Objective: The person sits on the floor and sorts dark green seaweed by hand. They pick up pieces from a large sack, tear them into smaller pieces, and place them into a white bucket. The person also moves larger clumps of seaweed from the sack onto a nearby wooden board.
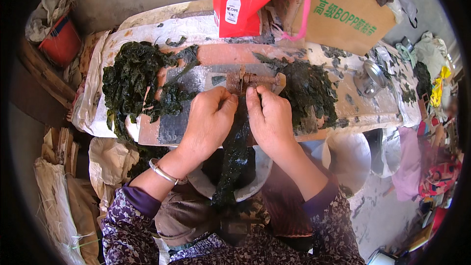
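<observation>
A long wet strip of dark green seaweed hangs down from the board's middle, over a white basin towards my lap. My left hand pinches its upper end between thumb and bent fingers. On the other side, my right hand has its thumb and forefinger at the same end. Just beyond the fingertips, a thin upright blade stands at a rusty metal fixture on the dark board. One heap of seaweed lies left of my hands, another seaweed heap right.
Behind the board stand a red bag and a cardboard box. A metal can is at the right. Further left are a red bucket and a crumpled sack; seaweed scraps dot the white cloth.
</observation>
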`<state>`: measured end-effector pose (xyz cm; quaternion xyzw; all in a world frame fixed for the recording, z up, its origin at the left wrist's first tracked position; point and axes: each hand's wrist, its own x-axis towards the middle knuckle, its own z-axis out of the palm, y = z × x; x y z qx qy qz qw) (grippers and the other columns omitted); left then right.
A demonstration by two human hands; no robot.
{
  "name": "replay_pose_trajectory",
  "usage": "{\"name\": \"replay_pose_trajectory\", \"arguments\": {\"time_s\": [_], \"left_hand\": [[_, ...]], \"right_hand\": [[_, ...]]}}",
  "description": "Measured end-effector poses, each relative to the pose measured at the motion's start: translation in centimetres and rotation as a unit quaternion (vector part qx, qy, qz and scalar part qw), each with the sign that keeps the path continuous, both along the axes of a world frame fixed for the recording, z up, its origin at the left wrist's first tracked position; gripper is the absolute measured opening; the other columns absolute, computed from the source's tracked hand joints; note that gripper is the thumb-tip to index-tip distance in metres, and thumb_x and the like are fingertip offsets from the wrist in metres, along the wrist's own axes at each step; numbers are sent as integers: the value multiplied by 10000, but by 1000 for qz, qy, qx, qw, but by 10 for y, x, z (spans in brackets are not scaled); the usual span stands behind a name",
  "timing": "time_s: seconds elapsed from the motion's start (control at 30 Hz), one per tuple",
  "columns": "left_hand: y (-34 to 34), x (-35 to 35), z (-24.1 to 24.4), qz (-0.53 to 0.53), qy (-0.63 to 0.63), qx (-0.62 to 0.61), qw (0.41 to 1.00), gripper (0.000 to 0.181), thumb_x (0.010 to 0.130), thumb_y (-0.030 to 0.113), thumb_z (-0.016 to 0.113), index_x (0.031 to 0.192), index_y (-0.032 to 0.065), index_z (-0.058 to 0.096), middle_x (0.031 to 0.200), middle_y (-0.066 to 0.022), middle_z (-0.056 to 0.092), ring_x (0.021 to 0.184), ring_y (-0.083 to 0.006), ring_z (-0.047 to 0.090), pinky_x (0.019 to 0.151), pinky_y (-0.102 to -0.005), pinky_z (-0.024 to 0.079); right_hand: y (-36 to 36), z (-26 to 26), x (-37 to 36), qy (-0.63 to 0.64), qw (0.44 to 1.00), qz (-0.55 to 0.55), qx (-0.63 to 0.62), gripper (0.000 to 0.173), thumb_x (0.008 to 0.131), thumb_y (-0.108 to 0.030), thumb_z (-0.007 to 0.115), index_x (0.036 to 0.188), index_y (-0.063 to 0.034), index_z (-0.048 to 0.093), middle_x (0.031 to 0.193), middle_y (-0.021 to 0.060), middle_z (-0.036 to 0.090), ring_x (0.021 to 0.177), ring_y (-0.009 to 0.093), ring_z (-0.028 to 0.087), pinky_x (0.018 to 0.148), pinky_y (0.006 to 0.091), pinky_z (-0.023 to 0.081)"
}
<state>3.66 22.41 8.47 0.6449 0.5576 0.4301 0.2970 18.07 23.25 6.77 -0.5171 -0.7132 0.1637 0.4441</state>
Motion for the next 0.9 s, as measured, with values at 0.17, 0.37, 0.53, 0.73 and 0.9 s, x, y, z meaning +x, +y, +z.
{"name": "replay_pose_trajectory", "arguments": {"time_s": [0.17,0.37,0.53,0.73,0.9], "left_hand": [[17,-3,-16,11,-7,-11,1000,204,843,90,605,732,-81,604,601,-110,548,591,-144,488,529,-310,405],[20,-3,-13,-11,34,-17,999,171,755,83,617,677,-69,618,619,-244,585,555,-309,616,558,-384,471],[12,-9,-30,3,119,38,992,140,816,41,600,728,-63,630,581,-131,589,543,-92,485,497,-305,414],[-46,-1,-9,6,14,112,994,162,943,103,579,882,-45,554,659,-105,523,614,-126,454,561,-303,409],[-98,-1,14,-28,-112,106,988,161,1004,140,518,935,-5,526,769,-10,489,726,-96,417,648,-259,407]], "right_hand": [[13,-11,-3,-22,999,-23,-19,305,956,-229,513,799,13,610,672,231,615,652,427,617,597,511,475],[9,-4,-2,-103,993,-50,-24,269,905,-236,562,833,3,662,698,214,641,664,409,636,611,488,500],[-2,-10,-4,-129,989,-68,6,249,896,-233,568,806,-13,643,706,196,655,674,391,649,616,482,508],[-39,2,-3,64,998,-15,2,239,970,-181,553,801,-12,555,576,150,568,512,315,575,508,409,423],[-90,30,-2,204,967,151,24,139,912,-81,644,859,-12,535,617,56,511,561,108,465,535,295,418]]}}
